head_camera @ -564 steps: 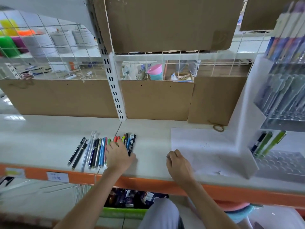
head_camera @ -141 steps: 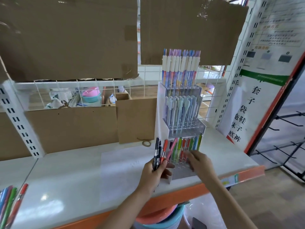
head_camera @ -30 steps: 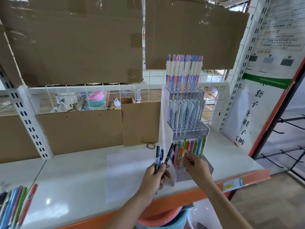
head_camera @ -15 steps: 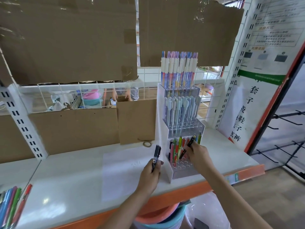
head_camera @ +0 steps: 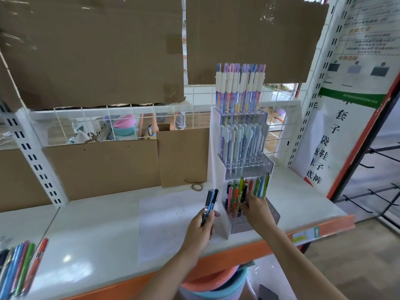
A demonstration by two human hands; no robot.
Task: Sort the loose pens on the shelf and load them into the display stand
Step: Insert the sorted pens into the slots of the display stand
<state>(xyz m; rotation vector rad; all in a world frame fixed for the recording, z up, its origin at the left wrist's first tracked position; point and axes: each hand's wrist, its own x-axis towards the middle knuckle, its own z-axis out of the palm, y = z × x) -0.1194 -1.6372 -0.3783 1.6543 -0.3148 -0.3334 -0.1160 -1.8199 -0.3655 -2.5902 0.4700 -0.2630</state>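
head view: left hand (head_camera: 200,228) grips dark pens (head_camera: 210,202); right hand (head_camera: 256,210) pinches a black pen (head_camera: 244,194) in the display stand (head_camera: 219,161).

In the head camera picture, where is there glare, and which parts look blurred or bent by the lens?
Head view: a bright glare spot lies on the white shelf at lower left. The loose pens at the left edge are smeared. The slotted upright and the orange post at right lean outward from wide-angle distortion. The display stand and both hands, left hand and right hand, are fairly sharp.
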